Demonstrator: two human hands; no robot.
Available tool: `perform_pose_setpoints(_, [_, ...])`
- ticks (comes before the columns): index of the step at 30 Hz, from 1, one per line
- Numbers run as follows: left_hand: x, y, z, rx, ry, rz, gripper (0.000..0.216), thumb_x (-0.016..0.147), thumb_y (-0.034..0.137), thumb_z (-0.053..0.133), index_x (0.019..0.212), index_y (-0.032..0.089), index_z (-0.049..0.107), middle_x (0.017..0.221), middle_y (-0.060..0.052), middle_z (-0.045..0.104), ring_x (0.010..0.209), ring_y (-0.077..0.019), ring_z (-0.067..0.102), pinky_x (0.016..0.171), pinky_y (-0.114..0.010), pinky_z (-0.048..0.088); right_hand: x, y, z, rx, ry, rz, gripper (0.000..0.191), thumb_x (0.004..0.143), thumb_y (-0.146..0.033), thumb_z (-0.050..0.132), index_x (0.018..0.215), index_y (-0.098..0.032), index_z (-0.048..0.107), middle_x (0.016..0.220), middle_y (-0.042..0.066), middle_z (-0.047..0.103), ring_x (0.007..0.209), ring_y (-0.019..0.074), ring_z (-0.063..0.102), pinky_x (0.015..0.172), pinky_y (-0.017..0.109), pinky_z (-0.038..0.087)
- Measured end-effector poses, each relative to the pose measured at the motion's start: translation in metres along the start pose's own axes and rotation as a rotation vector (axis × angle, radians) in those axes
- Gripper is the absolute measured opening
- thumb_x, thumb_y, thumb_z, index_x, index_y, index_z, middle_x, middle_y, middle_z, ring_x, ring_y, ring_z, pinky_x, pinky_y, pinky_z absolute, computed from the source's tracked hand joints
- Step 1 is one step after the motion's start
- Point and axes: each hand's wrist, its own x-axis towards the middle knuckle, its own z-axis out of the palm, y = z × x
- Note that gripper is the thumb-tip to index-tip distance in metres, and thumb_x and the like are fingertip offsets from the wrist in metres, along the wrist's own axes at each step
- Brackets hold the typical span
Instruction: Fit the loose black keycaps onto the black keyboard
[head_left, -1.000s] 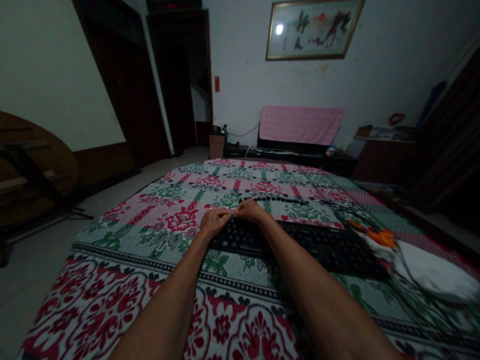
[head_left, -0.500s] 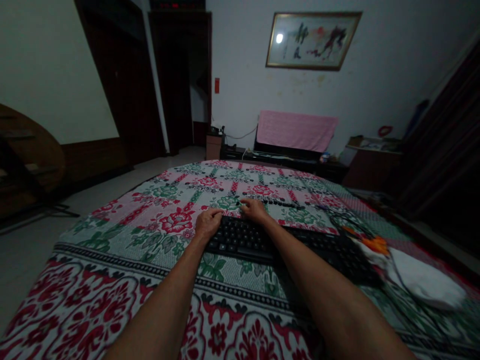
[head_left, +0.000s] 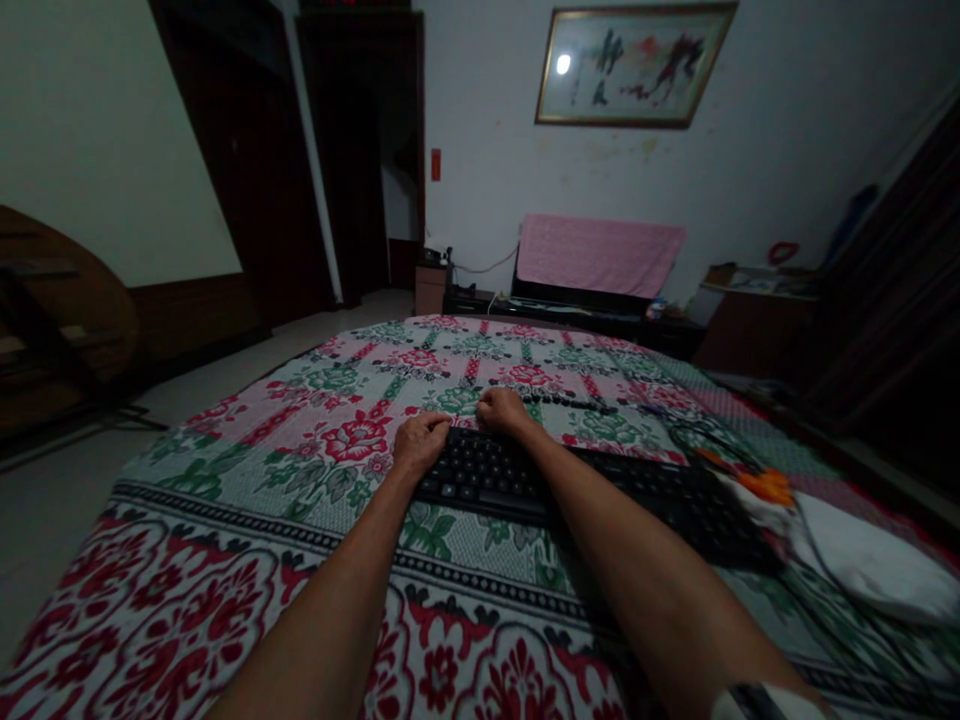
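A black keyboard (head_left: 645, 490) lies across a flowered cloth (head_left: 225, 520) that covers a table. My left hand (head_left: 421, 440) rests at the keyboard's far left corner, fingers curled down onto its edge. My right hand (head_left: 504, 408) lies beside it at the keyboard's far edge, fingers bent and pressed together; what they pinch, if anything, is hidden. A row of small dark keycaps (head_left: 570, 402) lies on the cloth just beyond the right hand.
A white cloth (head_left: 870, 560) and an orange thing (head_left: 765, 486) with a dark cable lie right of the keyboard. Behind stand a low cabinet under a pink cloth (head_left: 600, 255), a dark doorway (head_left: 360, 160) and a framed picture (head_left: 630, 62).
Both hands stay at the keyboard's left end; the right hand shifted slightly along the far edge. The camera view bobbed a little.
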Motion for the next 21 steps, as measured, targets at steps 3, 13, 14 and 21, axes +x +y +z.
perform_pose_setpoints(3, [-0.001,0.002,-0.001,0.008,0.007,-0.001,0.024,0.072,0.029,0.049,0.086,0.027,0.068,0.093,0.003,0.068,0.092,-0.0153,0.059,0.082,-0.024,0.044,-0.012,0.005,-0.012,0.305,-0.083,-0.005,0.021,0.072,-0.023,0.045,0.07,-0.014,0.064,0.059,0.0,0.06,0.057,0.0096,0.053,0.056,0.018,0.039])
perform_pose_setpoints(13, [0.002,-0.006,0.003,-0.003,0.007,0.012,0.024,0.071,0.031,0.05,0.086,0.027,0.068,0.094,0.003,0.068,0.091,-0.0145,0.059,0.084,-0.025,0.043,-0.045,0.019,-0.036,1.385,-0.306,0.232,0.02,0.069,-0.019,0.054,0.088,-0.015,0.057,0.07,0.0,0.06,0.058,0.0064,0.052,0.053,0.017,0.043])
perform_pose_setpoints(14, [0.002,-0.006,0.003,-0.002,0.009,0.015,0.024,0.071,0.031,0.05,0.086,0.027,0.068,0.094,0.003,0.068,0.091,-0.0144,0.059,0.085,-0.025,0.043,-0.045,0.02,-0.036,1.41,-0.314,0.228,0.02,0.069,-0.019,0.054,0.088,-0.015,0.056,0.07,0.001,0.06,0.058,0.0063,0.052,0.052,0.016,0.042])
perform_pose_setpoints(21, [0.001,-0.004,0.002,-0.004,0.007,0.027,0.024,0.071,0.03,0.049,0.086,0.026,0.068,0.093,0.002,0.068,0.088,-0.0139,0.06,0.083,-0.025,0.044,-0.046,0.016,-0.035,1.384,-0.284,0.279,0.012,0.07,-0.018,0.054,0.08,-0.012,0.057,0.068,0.001,0.061,0.054,0.0052,0.052,0.049,0.015,0.043])
